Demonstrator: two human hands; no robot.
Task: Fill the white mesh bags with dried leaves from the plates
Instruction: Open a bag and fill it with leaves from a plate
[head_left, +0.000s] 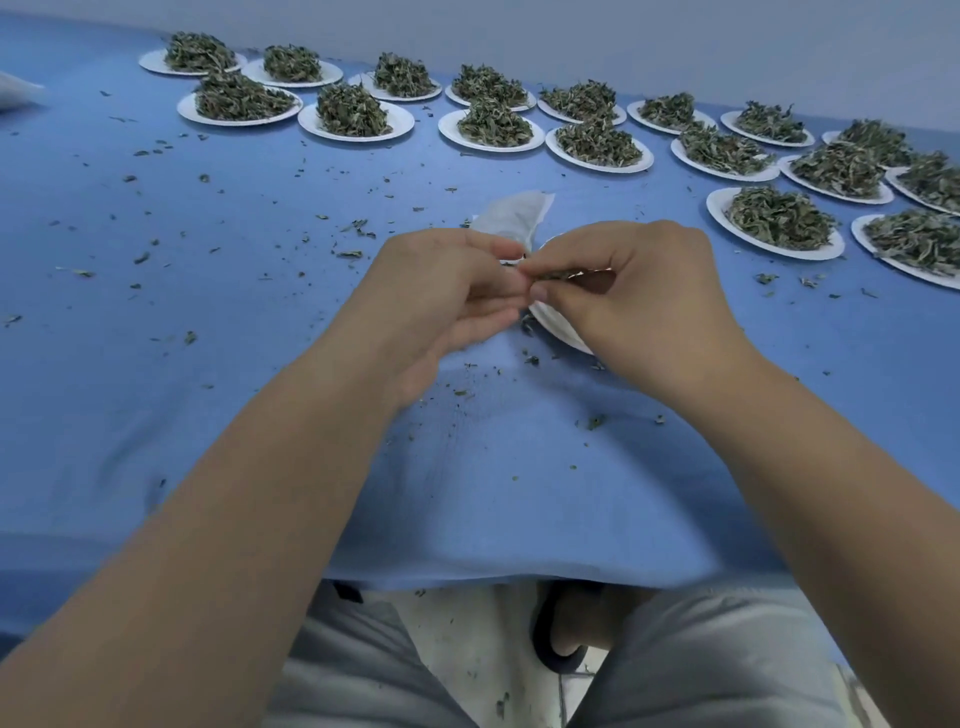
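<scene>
Grey shorts (363, 675) nearest, lap tucked under the edge of the blue-clothed worktop (208, 426) for a short two-arm reach. Left hand (447, 296): grip clamped on the mouth end of a white mesh bag (514, 218), rest of the bag sticking up and away behind the fingers, presumably to keep the opening facing the other hand. Right hand (639, 296): fingertips pinched together on a small tuft of dried leaves (556, 274), meeting the left fingers right at the bag mouth. Reads as mid-stuffing, one pinch at a time. Working directly above the near plate (558, 327), likely to catch spill; shows only a strip of rim between and under the hands, contents hidden, looks close to emptied. Cannot tell bag fill level; flat and pale in the visible part. Two rows of loaded plates (719, 208) parked along the far side and round to the right, well apart from the hands, probably staged for pulling in one by one. Leaf crumbs (358, 226) all over the worktop, many near the hands: loss from small-mouth filling, at a guess. Pale object (15, 91) at far left edge, cropped, not identifiable. Bulk of the task left, going by the untouched heaps. Next: push the tuft fully in before letting go, else more scatter.
</scene>
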